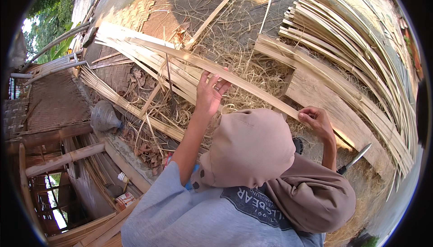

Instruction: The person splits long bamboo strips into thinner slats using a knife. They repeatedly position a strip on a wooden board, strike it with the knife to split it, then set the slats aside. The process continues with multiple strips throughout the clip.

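A long, pale bamboo strip (252, 89) runs slantwise across the middle, from the far left down to my right hand. My left hand (212, 94) has its fingers curled loosely around the strip partway along. Its near right end is pinched between the thumb and fingers of my right hand (315, 120). Below my right hand lies a knife (358, 157) with a dark handle and its blade pointing right. Beside it is a wide wooden plank (324, 100). Behind my left hand, a bundle of split bamboo strips (149, 60) fans out to the left.
A large pile of bamboo strips (347, 44) lies at the far right. Curly shavings (239, 53) and dry leaves (140, 141) litter the ground. At the left are a clear plastic jug (106, 117) and a bamboo frame (65, 159). Brown cloth (252, 150) covers the lower middle of the view.
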Demonstrator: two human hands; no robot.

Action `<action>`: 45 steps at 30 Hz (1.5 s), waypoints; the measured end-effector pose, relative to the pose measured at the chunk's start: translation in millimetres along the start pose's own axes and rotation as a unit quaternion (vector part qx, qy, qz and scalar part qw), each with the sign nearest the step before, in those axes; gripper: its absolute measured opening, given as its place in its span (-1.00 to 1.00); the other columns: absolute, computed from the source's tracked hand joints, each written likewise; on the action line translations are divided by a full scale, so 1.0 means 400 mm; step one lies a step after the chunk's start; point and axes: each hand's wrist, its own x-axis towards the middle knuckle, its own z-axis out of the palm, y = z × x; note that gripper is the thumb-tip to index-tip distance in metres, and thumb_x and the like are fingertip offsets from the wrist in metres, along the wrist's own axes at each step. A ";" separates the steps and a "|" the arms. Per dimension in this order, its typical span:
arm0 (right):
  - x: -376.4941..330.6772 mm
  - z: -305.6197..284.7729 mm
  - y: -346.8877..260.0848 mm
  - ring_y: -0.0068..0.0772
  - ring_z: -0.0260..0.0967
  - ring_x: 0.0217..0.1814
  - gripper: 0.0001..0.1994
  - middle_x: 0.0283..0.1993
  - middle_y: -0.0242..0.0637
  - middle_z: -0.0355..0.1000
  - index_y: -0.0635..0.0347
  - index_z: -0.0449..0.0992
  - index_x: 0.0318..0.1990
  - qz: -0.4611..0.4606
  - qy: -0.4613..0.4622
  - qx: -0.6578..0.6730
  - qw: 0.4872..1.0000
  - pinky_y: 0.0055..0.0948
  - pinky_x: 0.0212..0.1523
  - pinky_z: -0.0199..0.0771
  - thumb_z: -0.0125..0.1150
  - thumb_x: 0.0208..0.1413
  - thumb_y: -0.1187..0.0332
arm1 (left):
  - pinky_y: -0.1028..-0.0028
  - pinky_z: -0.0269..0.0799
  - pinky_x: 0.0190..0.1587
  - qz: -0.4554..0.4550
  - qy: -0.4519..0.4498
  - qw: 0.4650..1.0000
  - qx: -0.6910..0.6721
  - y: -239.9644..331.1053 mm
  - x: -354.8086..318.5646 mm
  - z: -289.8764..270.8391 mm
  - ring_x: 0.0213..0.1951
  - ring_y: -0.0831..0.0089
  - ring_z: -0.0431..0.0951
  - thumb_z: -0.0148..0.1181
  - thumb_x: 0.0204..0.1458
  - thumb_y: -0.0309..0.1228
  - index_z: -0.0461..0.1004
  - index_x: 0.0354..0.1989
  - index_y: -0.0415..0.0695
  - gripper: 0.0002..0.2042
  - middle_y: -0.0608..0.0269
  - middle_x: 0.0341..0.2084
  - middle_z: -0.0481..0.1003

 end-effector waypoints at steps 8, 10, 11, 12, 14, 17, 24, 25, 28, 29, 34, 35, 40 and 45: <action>0.044 0.138 -0.069 -0.57 0.45 -0.39 -0.77 -0.42 -0.31 0.58 0.29 0.69 -0.22 -0.006 -0.011 -0.097 0.995 -0.46 -0.32 0.44 0.40 0.18 0.26 | 0.21 0.58 0.17 -0.173 0.039 0.983 -0.049 -0.046 0.025 -0.160 0.04 0.28 0.56 0.23 0.29 -0.34 0.36 0.08 -0.10 -0.73 0.17 0.00 0.51; 0.038 0.152 -0.097 -0.62 0.42 -0.38 -0.79 -0.42 -0.36 0.57 0.32 0.67 -0.23 0.005 -0.012 -0.077 0.997 -0.50 -0.31 0.41 0.35 0.21 0.31 | 0.19 0.59 0.15 -0.165 0.048 0.985 -0.017 -0.069 0.012 -0.137 0.01 0.29 0.57 0.25 0.28 -0.34 0.39 0.03 -0.09 -0.75 0.19 -0.06 0.53; 0.036 0.160 -0.109 -0.65 0.40 -0.37 -0.80 -0.41 -0.38 0.57 0.34 0.66 -0.23 0.011 -0.012 -0.067 0.998 -0.53 -0.31 0.40 0.33 0.23 0.33 | 0.19 0.59 0.15 -0.161 0.052 0.986 -0.001 -0.076 0.010 -0.133 -0.01 0.30 0.58 0.26 0.27 -0.33 0.41 0.00 -0.09 -0.77 0.20 -0.09 0.54; 0.035 0.170 -0.103 -0.64 0.40 -0.37 -0.80 -0.42 -0.39 0.57 0.34 0.66 -0.23 -0.007 -0.004 -0.061 0.998 -0.52 -0.31 0.40 0.32 0.24 0.33 | 0.18 0.60 0.13 -0.146 0.056 0.988 0.004 -0.078 0.013 -0.139 -0.02 0.29 0.59 0.26 0.27 -0.34 0.41 -0.02 -0.08 -0.79 0.20 -0.11 0.55; 0.043 0.194 -0.071 -0.64 0.40 -0.38 -0.79 -0.43 -0.40 0.56 0.34 0.65 -0.23 -0.045 0.012 -0.048 0.998 -0.50 -0.33 0.41 0.31 0.25 0.33 | 0.18 0.62 0.11 -0.114 0.063 0.991 0.011 -0.081 0.022 -0.158 -0.05 0.28 0.61 0.25 0.28 -0.36 0.43 -0.07 -0.07 -0.84 0.20 -0.14 0.57; 0.065 0.212 -0.039 -0.62 0.42 -0.39 -0.79 -0.43 -0.35 0.57 0.37 0.61 -0.24 -0.034 0.076 -0.032 0.996 -0.47 -0.33 0.43 0.29 0.27 0.34 | 0.24 0.63 0.13 -0.109 0.041 0.993 0.000 -0.067 0.014 -0.158 -0.02 0.28 0.62 0.24 0.29 -0.35 0.35 0.07 -0.01 -0.74 0.21 -0.08 0.54; 0.057 0.227 -0.069 -0.25 0.49 -0.48 -0.83 -0.48 0.00 0.53 0.35 0.59 -0.23 -0.097 0.068 -0.180 0.977 -0.31 -0.34 0.47 0.25 0.20 0.38 | 0.06 0.66 0.09 -0.077 0.041 0.996 0.030 -0.106 -0.006 -0.138 0.00 0.22 0.61 0.22 0.25 -0.54 0.09 0.18 0.00 -0.53 0.05 0.01 0.53; 0.064 0.219 -0.047 -0.23 0.49 -0.48 -0.83 -0.48 0.00 0.53 0.36 0.58 -0.24 -0.101 0.067 -0.183 0.976 -0.31 -0.34 0.47 0.25 0.20 0.39 | 0.08 0.67 0.08 -0.074 0.034 0.996 0.022 -0.109 -0.012 -0.131 0.01 0.23 0.61 0.22 0.25 -0.53 0.08 0.18 0.00 -0.53 0.04 0.02 0.52; 0.093 0.202 0.019 -0.21 0.49 -0.49 -0.83 -0.49 0.00 0.53 0.37 0.58 -0.25 -0.083 0.071 -0.195 0.975 -0.30 -0.34 0.47 0.26 0.20 0.39 | 0.14 0.72 0.02 -0.060 0.022 0.998 0.025 -0.119 -0.044 -0.107 -0.02 0.29 0.61 0.21 0.27 -0.47 0.07 0.19 0.01 -0.54 0.03 0.06 0.48; 0.098 0.198 0.039 -0.22 0.49 -0.50 -0.83 -0.49 -0.01 0.54 0.37 0.58 -0.25 -0.071 0.074 -0.199 0.975 -0.30 -0.34 0.47 0.26 0.20 0.39 | 0.14 0.73 0.01 -0.051 0.035 0.997 0.039 -0.119 -0.054 -0.098 -0.02 0.30 0.60 0.21 0.27 -0.46 0.07 0.20 0.01 -0.54 0.02 0.06 0.48; 0.091 0.207 0.047 -0.37 0.50 -0.47 -0.82 -0.49 -0.11 0.55 0.39 0.56 -0.27 -0.043 0.078 -0.165 0.982 -0.34 -0.35 0.49 0.25 0.24 0.39 | 0.18 0.74 -0.04 0.021 0.053 0.997 0.049 -0.097 -0.066 -0.102 -0.06 0.33 0.60 0.20 0.28 -0.45 0.04 0.25 0.00 -0.50 0.03 0.04 0.47; 0.086 0.208 0.050 -0.41 0.51 -0.46 -0.82 -0.49 -0.14 0.55 0.39 0.56 -0.28 -0.050 0.080 -0.154 0.984 -0.35 -0.35 0.50 0.24 0.25 0.39 | 0.18 0.74 -0.05 0.021 0.053 0.997 0.058 -0.078 -0.046 -0.124 -0.08 0.31 0.60 0.21 0.27 -0.46 0.03 0.26 -0.01 -0.48 0.04 0.01 0.48; 0.071 0.191 0.017 -0.44 0.58 -0.38 -0.80 -0.42 -0.21 0.56 0.35 0.51 -0.15 -0.007 0.104 -0.060 0.993 -0.41 -0.32 0.61 0.14 0.37 0.34 | 0.18 0.66 0.02 -0.012 0.122 0.989 0.081 0.106 0.143 -0.322 -0.09 0.24 0.60 0.24 0.21 -0.55 0.13 0.24 -0.06 -0.49 0.11 -0.03 0.49; 0.038 0.173 0.019 -0.42 0.58 -0.37 -0.78 -0.37 -0.22 0.56 0.35 0.48 -0.10 0.003 0.114 0.010 0.993 -0.42 -0.29 0.65 0.09 0.42 0.31 | 0.26 0.66 0.03 -0.018 0.178 0.966 0.185 0.266 0.244 -0.494 -0.05 0.21 0.57 0.26 0.20 -0.50 0.26 0.18 -0.24 -0.57 0.07 -0.04 0.46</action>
